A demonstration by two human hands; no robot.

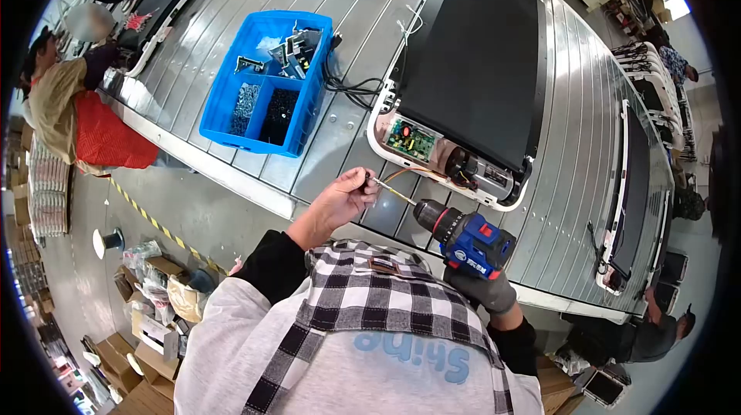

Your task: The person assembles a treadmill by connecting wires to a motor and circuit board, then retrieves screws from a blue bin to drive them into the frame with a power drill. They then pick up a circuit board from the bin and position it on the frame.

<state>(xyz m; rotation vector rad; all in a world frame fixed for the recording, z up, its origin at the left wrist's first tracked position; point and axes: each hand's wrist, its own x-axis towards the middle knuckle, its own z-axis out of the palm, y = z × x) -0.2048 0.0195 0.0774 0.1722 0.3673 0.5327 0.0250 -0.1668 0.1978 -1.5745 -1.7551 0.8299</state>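
Note:
My bare left hand is closed in a pinch at the tip of a long, thin driver bit. Something small and dark shows at its fingertips, too small to name. In a grey glove, my right hand grips a blue and black cordless drill, its bit pointing left toward the pinch. Just beyond lies a treadmill base with a black belt. Its front housing is uncovered, with a green circuit board and a motor exposed. Wires run beside the bit.
A blue divided bin at the left holds screws and metal brackets. Black cables lie between bin and treadmill. Another treadmill base stands farther right on the slatted metal table. Other people are at the left and right edges; boxes fill the lower left floor.

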